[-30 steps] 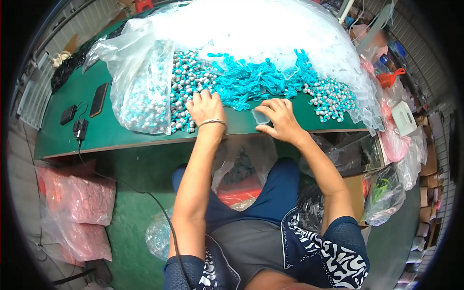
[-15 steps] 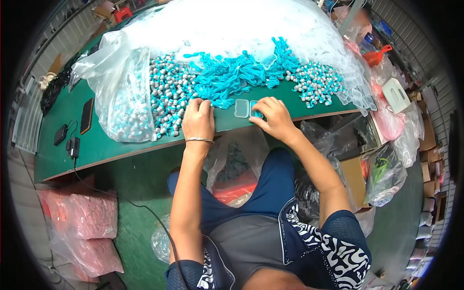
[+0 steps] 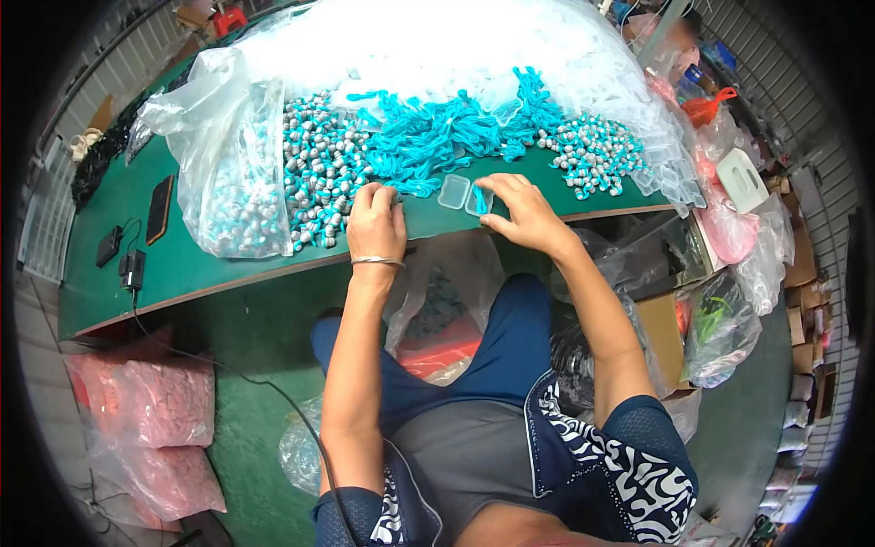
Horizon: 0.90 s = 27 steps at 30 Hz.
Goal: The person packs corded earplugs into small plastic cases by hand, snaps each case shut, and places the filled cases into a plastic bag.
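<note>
A small hinged clear plastic box [image 3: 468,209] lies open on the green table near its front edge, its lid [image 3: 454,192] folded to the left. Inside it is a turquoise cord [image 3: 480,197]. My right hand [image 3: 526,215] grips the box's right side, thumb at the near edge and fingers at the far side. To the left, my left hand [image 3: 375,224] rests at the table edge with fingers curled together; whatever they hold is hidden. Beside it is a heap of grey-and-turquoise beads [image 3: 319,159]. Bundles of turquoise cord [image 3: 428,137] lie beyond both hands.
A clear bag of beads [image 3: 239,205] stands left, near a phone [image 3: 159,210] and a black adapter [image 3: 131,270] with a cable. A second bead pile [image 3: 597,155] lies right. Behind rises a large mound of clear plastic boxes [image 3: 456,46]. Pink-filled bags [image 3: 164,401] sit on the floor.
My right fingers have moved off the cord to the box's right side, uncovering the cord. The box is tilted slightly differently. My left hand stays curled in nearly the same place.
</note>
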Motion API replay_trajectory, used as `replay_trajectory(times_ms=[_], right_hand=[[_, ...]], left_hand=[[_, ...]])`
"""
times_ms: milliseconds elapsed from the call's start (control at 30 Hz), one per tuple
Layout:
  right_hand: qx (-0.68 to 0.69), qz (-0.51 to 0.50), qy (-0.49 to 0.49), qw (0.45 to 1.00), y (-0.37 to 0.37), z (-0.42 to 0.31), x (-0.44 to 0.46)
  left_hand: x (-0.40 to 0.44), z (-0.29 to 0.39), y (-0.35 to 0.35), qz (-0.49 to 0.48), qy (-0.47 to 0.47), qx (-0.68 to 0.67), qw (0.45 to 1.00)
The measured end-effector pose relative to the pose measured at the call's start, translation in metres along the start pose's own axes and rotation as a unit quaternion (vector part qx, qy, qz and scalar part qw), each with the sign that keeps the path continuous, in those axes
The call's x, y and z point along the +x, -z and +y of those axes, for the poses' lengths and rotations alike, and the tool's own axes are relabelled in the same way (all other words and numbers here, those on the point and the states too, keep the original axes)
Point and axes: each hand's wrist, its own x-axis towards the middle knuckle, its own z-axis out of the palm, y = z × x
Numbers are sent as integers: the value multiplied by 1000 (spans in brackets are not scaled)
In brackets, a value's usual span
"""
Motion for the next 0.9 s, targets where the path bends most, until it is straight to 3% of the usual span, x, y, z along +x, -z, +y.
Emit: replay_trajectory(times_ms=[100, 167, 367, 433, 500, 633, 733, 900], right_hand=[[-28, 3, 1, 1000, -3, -10, -2], [-57, 15, -55, 997, -5, -25, -3], [-147, 79, -65, 984, -22, -52, -2], [-166, 82, -84, 979, -24, -55, -1], [-166, 79, -94, 979, -21, -57, -1], [-30, 114, -119, 986, 1, -37, -4], [-123, 192, -107, 968, 27, 15, -6], [-323, 186, -89, 924, 43, 70, -1]], left_hand=[[-3, 4, 6, 27, 2, -25, 999], [-7, 7, 6, 35, 27, -73, 996], [-15, 19, -13, -29, 58, -185, 981], [-14, 20, -18, -43, -10, -117, 992], [-13, 19, -20, -48, -11, -123, 991], [-15, 15, -19, -57, -23, -78, 995], [-14, 15, -19, -59, 1, -84, 995], [-13, 19, -18, -50, 12, -68, 996]])
